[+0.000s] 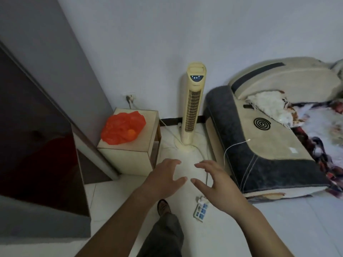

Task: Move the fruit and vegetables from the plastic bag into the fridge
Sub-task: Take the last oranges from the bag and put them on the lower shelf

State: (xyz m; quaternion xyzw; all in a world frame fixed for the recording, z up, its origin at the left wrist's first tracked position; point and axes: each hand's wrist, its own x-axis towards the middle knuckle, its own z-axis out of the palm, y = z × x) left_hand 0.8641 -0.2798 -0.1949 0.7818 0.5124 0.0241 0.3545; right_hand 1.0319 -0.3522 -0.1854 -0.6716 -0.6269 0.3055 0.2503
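Small cream cabinet (pixel 130 145) beside the fridge, crumpled orange plastic bag (pixel 122 127) on top, an orange fruit (pixel 131 132) showing through

Tower fan (pixel 193 104) — sofa (pixel 269 145) beside.

Both bare forearms reach forward from the bottom edge, converging toward the middle. The left hand (pixel 163 178) is palm down, fingers spread and slightly curled, pointing toward 1 o'clock, holding nothing. The right hand (pixel 216 184) is also empty, fingers spread and bent, pointing toward 11 o'clock. The two thumbs nearly meet, apart by a small gap. One trousered leg and a shoe show at 6 o'clock
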